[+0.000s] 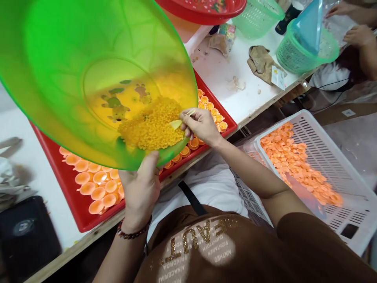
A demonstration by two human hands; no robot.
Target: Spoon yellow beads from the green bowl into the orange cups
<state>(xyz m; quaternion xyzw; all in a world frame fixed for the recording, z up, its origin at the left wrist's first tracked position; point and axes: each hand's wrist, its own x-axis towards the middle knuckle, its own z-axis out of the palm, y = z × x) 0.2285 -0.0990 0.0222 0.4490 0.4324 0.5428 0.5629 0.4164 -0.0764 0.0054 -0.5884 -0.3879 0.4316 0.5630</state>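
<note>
My left hand point(141, 188) grips the near rim of a large green translucent bowl point(73, 70), held tilted above a red tray point(67, 184). A heap of small yellow pellets point(153, 125) lies at the bowl's low edge. My right hand point(200, 125) is closed on a small pale scoop point(178, 122) that touches the pellets at the bowl's rim. Under the bowl, the tray holds several orange cups point(100, 184) standing in rows.
A white slatted crate point(332, 153) with several flat orange lids point(294, 161) sits at my right. On the white table point(218, 70) lie a brown glove point(262, 63), green baskets point(303, 51) and a red basin point(203, 10). Another person's hands point(356, 33) work at the far right.
</note>
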